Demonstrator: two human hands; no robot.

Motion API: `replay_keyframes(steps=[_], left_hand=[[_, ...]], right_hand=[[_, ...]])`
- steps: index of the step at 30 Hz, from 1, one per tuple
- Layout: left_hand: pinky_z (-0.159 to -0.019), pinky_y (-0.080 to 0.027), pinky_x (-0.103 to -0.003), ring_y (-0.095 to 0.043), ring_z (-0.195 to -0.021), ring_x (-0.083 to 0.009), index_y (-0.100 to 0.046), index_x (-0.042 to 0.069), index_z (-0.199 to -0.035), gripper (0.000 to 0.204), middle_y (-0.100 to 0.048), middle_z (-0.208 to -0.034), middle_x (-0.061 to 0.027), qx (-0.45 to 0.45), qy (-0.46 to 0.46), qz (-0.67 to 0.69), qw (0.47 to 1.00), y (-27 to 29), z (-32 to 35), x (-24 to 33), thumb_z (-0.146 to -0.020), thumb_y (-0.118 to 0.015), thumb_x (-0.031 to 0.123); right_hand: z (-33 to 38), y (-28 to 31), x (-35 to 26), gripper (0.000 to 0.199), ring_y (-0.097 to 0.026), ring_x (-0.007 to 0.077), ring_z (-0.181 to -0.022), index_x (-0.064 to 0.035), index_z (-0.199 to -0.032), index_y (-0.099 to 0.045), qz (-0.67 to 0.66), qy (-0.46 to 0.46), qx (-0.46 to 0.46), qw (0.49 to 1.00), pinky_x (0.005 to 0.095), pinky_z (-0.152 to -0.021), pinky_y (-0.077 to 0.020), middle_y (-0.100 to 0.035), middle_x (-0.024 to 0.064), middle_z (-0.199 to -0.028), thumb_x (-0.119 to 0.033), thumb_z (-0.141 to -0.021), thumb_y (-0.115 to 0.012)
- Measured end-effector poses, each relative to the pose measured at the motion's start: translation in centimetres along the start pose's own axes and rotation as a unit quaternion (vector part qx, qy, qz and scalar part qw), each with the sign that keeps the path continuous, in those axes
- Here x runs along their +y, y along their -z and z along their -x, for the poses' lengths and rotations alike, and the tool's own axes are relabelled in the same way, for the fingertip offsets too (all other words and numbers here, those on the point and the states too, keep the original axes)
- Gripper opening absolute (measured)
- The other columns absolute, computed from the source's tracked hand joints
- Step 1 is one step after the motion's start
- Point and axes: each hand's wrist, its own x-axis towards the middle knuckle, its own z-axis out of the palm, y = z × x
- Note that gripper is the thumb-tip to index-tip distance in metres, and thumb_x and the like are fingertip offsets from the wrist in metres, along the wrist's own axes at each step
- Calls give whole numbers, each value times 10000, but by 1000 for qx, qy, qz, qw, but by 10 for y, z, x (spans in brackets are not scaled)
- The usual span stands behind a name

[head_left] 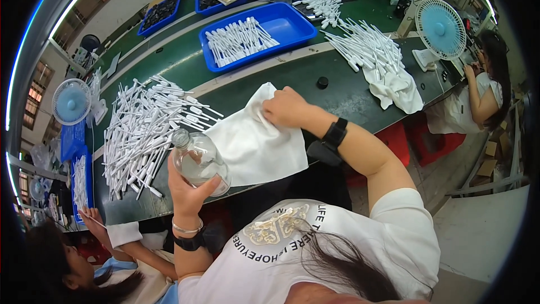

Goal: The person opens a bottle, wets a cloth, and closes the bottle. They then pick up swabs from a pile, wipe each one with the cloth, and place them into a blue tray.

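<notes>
My left hand [187, 194] is wrapped round a clear round bottle [198, 155] of colourless liquid, tilted over the bench edge. Its neck has no cap on it. With bent fingers, my right hand [286, 107] pinches the upper corner of a white cloth [259, 155], which is spread over the bench edge beside the bottle. A small black cap [322, 83] lies beyond my right hand. To the left, a big heap of slim white plastic sticks with wider ends [143, 129] covers the bench.
Behind the cloth stands a blue tray [292, 25] partly filled with white sticks. Another stick pile [368, 48] and a crumpled cloth [396, 90] lie at right. Fans stand at left [71, 104] and right [440, 28]. Co-workers sit on both sides, the left one [101, 222] holding a stick.
</notes>
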Motion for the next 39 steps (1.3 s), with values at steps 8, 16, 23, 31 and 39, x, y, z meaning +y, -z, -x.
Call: replay_keyframes(steps=[8, 16, 23, 31, 39], left_hand=[[-855, -412, -299, -496, -988, -170, -386, 4, -1224, 794, -501, -1075, -79, -42, 22, -10, 999, -1, 3, 11, -566, -799, 170], [-843, -424, -313, -533, -976, -230, -418, -10, -1191, 812, -527, -1067, -130, -126, 24, -122, 984, -14, 0, 7, -529, -816, 241], [-824, -436, -331, -546, -964, -280, -426, -6, -1173, 818, -533, -1059, -161, -147, -7, -159, 976, -15, 5, 10, -515, -816, 284], [-813, -433, -323, -539, -934, -245, -430, 1, -1178, 827, -530, -1023, -130, -131, -19, -187, 973, -6, 9, 15, -507, -821, 284], [-705, -462, -355, -560, -816, -289, -454, 39, -1139, 782, -541, -907, -127, -55, -72, -239, 967, 6, 5, 11, -489, -803, 299]], right_hand=[[54, 27, 96, 256, -544, 279, -930, -122, -962, -609, 67, -135, 164, 975, 390, -776, -452, -547, 107, -983, -211, -723, -635], [59, 101, -28, 328, -546, 159, -750, -40, -1005, -573, -368, 117, 136, 913, 230, -675, -447, -565, 71, -950, 25, -691, -645], [41, 112, -80, 330, -576, 212, -743, -21, -978, -576, -296, 354, 65, 885, 279, -655, -474, -573, 98, -956, -1, -668, -689], [35, 113, -109, 311, -573, 256, -625, -30, -945, -590, -65, 186, -54, 979, 337, -569, -466, -590, 91, -869, -28, -657, -706], [51, 131, -115, 282, -565, 268, -645, -35, -910, -576, -187, 364, 75, 909, 323, -575, -460, -576, 104, -920, -30, -658, -702]])
